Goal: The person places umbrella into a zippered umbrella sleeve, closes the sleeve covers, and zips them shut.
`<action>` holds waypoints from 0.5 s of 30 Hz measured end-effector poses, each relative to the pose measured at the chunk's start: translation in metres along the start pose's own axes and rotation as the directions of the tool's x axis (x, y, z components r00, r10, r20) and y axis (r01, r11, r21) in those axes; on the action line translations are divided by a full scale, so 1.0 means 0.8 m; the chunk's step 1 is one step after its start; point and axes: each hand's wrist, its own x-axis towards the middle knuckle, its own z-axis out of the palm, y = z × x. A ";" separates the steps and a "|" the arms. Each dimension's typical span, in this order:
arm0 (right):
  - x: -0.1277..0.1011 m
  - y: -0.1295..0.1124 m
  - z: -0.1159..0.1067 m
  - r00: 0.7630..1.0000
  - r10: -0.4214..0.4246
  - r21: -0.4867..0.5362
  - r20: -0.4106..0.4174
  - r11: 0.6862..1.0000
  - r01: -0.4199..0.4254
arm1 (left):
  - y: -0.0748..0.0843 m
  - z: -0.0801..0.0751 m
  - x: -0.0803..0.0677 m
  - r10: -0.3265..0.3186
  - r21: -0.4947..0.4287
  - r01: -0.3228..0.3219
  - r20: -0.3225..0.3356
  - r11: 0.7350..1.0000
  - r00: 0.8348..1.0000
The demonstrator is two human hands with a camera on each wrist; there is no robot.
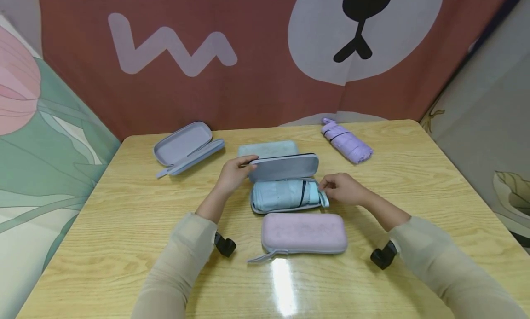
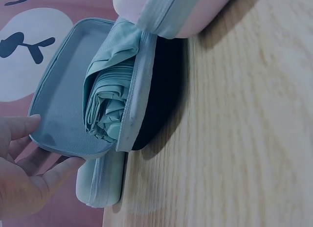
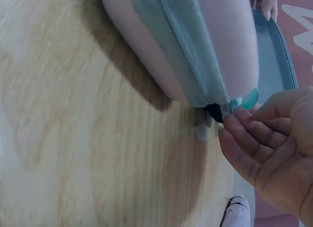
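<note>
left hand holds case lid; umbrella beside right hand

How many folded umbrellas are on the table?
2: a light blue umbrella lying in the open case at the centre, and a purple umbrella at the far right. Closed cases may hide more.

Both forearms, in pale beige sleeves, reached forward from the lower edge of my head view and converged toward the centre. My left hand lay palm inward, wrist slightly bent, its fingers nearly straight with the thumb set apart beneath them, gripping a thin edge between them. My right hand was held lower and nearer, knuckles up, fingers curled. In my right wrist view its fingertips were drawn together in a pinch. A dark camera mount sat under each wrist.
</note>
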 end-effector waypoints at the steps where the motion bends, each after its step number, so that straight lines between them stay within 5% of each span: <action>1: 0.000 -0.001 0.000 1.000 -0.011 -0.008 0.013 1.000 0.011 | 0.000 0.000 0.000 -0.001 -0.004 0.001 0.001 1.000 1.000; 8: 0.004 -0.006 0.003 0.988 -0.145 -0.127 0.048 0.981 0.150 | -0.003 -0.001 0.001 0.000 -0.008 0.000 -0.003 1.000 1.000; 15: 0.004 -0.015 0.006 0.954 -0.292 -0.240 0.066 0.923 0.300 | -0.003 -0.001 0.000 0.002 -0.011 -0.002 0.003 1.000 1.000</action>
